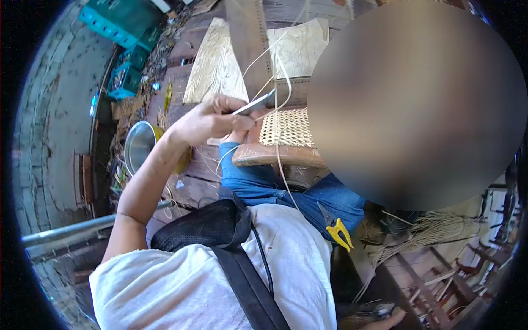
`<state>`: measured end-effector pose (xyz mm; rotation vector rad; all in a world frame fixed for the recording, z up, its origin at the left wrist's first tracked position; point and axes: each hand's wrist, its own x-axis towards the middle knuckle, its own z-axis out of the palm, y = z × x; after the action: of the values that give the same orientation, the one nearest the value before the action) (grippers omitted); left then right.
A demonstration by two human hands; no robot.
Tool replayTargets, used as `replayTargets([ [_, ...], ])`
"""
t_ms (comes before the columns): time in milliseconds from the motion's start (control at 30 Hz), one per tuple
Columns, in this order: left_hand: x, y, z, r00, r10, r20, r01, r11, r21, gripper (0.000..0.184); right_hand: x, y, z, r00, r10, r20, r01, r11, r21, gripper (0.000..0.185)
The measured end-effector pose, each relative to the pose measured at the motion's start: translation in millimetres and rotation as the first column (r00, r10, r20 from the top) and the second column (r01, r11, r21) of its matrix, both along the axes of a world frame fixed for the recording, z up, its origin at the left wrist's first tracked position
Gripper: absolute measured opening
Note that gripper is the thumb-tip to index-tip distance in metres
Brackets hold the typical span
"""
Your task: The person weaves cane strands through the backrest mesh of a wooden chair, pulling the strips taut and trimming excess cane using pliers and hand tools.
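My left hand (217,118) is closed around a flat, pale metal blade-like tool (254,103), its tip pointing up and right. The tip is close to loose cane strands (286,77) that loop above a woven cane seat (286,129). That seat sits in a curved brown wooden frame (280,156) across my lap, and a long strand hangs over its front edge towards my shirt. A large blurred area hides the frame's right side. My right hand does not show. Yellow-handled scissors (340,234) lie by my jeans-covered thigh.
A metal bucket (132,151) stands left of my forearm. Pale sheets (220,63) lie on the floorboards beyond a dark wooden piece (247,44). Teal crates (124,80) are at the upper left. A bundle of cane strands (434,234) and wooden frames lie at the lower right.
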<state>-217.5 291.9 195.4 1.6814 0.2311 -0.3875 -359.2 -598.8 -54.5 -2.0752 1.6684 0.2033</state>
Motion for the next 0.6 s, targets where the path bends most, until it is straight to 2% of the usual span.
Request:
replayTargets([
  [33, -4.1, 9.7, -5.6, 0.994, 0.054, -0.092, -0.057, 0.998, -0.029, 0.017, 9.2, 7.1, 13.6, 0.999, 0.034, -0.012, -0.034, 0.999, -0.008, 0.042],
  [100, -9.4, 15.7, -8.2, 0.993, 0.099, -0.057, -0.108, 0.979, -0.171, 0.015, 33.5, 27.3, 40.6, 0.993, 0.113, -0.014, -0.113, 0.993, -0.019, 0.044],
  [133, -13.0, 19.9, -11.8, 0.99, 0.13, -0.054, -0.137, 0.974, -0.178, 0.015, 46.9, 41.8, 60.7, 0.986, 0.169, -0.007, -0.169, 0.986, -0.01, 0.044],
  [167, -15.1, 24.1, -18.1, 0.989, 0.14, -0.053, -0.149, 0.949, -0.277, 0.015, 58.3, 57.5, 83.3, 0.974, 0.227, 0.008, -0.227, 0.974, -0.001, 0.045],
  [200, -16.6, 26.9, -23.3, 0.988, 0.144, -0.051, -0.153, 0.915, -0.374, 0.016, 71.6, 78.6, 112.1, 0.95, 0.309, 0.049, -0.31, 0.951, 0.018, 0.046],
  [233, -17.3, 28.7, -25.7, 0.987, 0.154, -0.05, -0.162, 0.911, -0.38, 0.016, 86.2, 105.5, 141.7, 0.912, 0.396, 0.111, -0.403, 0.914, 0.049, 0.047],
  [300, -15.4, 27.2, -28.9, 0.988, 0.148, -0.034, -0.147, 0.874, -0.462, 0.017, 120.4, 186.8, 198.9, 0.758, 0.549, 0.353, -0.622, 0.77, 0.139, 0.048],
  [333, -13.5, 22.2, -26.3, 0.989, 0.147, -0.01, -0.136, 0.881, -0.453, 0.016, 134.2, 236.4, 221.3, 0.668, 0.567, 0.483, -0.709, 0.682, 0.179, 0.049],
  [400, -11.7, 18.8, -23.9, 0.992, 0.119, 0.041, -0.093, 0.912, -0.4, 0.016, 167.9, 390.4, 246.6, 0.469, 0.484, 0.739, -0.863, 0.431, 0.265, 0.052],
  [433, -10.4, 16.4, -23.0, 0.992, 0.095, 0.085, -0.06, 0.938, -0.34, 0.015, 181.2, 447.8, 247.7, 0.47, 0.623, 0.625, -0.883, 0.347, 0.317, 0.042],
  [467, -10.6, 14.7, -22.4, 0.987, 0.042, 0.156, 0.003, 0.959, -0.283, 0.016, 189.4, 504.5, 235.1, 0.465, 0.577, 0.671, -0.875, 0.187, 0.446, 0.036],
  [500, -10.2, 10.5, -19.0, 0.985, 0.043, 0.169, 0.008, 0.958, -0.287, 0.016, 191.3, 560.5, 221.2, 0.378, 0.401, 0.834, -0.908, -0.017, 0.419, 0.043],
  [533, -10.6, 5.0, -12.6, 0.956, -0.032, 0.293, 0.089, 0.979, -0.184, 0.016, 195.0, 608.8, 222.6, 0.395, 0.29, 0.872, -0.866, -0.199, 0.459, 0.053],
  [567, -11.8, 1.4, -6.2, 0.909, -0.108, 0.403, 0.148, 0.986, -0.07, 0.016, 196.5, 649.6, 219.7, 0.448, 0.047, 0.893, -0.836, -0.331, 0.437, 0.043],
  [600, -14.4, 0.8, -0.4, 0.93, -0.077, 0.36, 0.107, 0.992, -0.066, 0.017, 204.8, 680.9, 215.3, 0.478, -0.088, 0.874, -0.826, -0.382, 0.414, 0.028],
])
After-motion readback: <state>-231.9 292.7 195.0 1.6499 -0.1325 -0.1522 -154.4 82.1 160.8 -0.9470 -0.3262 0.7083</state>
